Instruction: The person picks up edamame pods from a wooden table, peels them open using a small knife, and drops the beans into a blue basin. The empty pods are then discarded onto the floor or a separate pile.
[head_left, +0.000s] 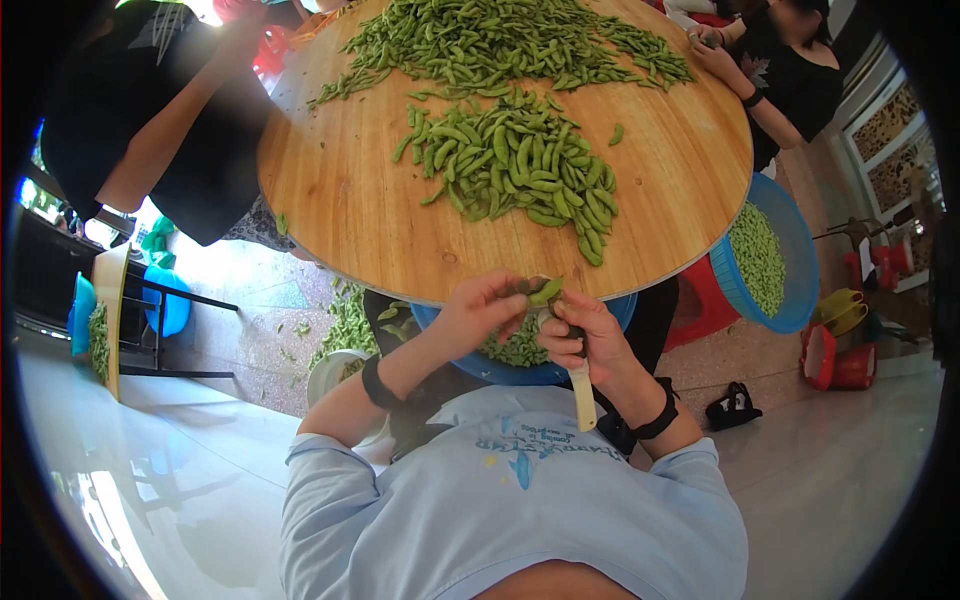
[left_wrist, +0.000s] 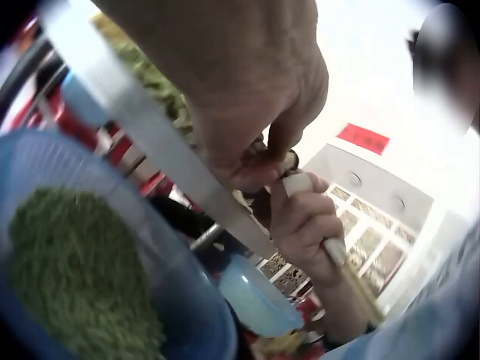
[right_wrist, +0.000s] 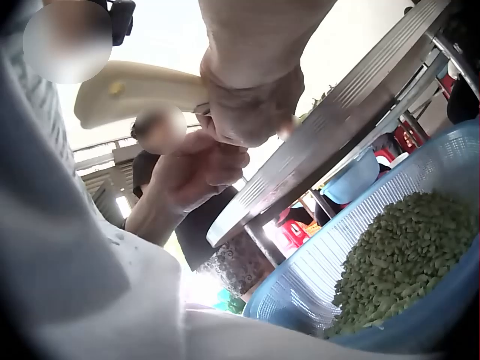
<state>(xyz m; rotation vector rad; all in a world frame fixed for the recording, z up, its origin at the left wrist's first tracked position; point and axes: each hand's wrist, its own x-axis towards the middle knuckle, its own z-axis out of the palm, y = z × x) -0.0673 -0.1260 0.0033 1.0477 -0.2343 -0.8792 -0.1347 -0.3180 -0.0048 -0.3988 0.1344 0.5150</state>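
Observation:
My left hand (head_left: 485, 312) pinches one end of a green soybean pod (head_left: 547, 291) at the table's near edge. Beside it, the right hand (head_left: 592, 335) has its fingers curled round a tool's long cream handle (head_left: 584, 395), which slants down toward my shirt; the tool's working end is hidden. The right thumb lies against the pod's other end. In the right wrist view, the handle (right_wrist: 135, 94) shows wide and rounded. Below both hands stands a blue basin (right_wrist: 289, 300) with shelled green beans (right_wrist: 405, 259) in it.
Loose pods (head_left: 510, 165) lie heaped on the round wooden table (head_left: 340, 190), with a larger pile (head_left: 500, 40) behind. Another blue basin (head_left: 795, 315) of beans stands at the right. Pods (head_left: 345, 325) litter the floor at the left. Other people sit around the table.

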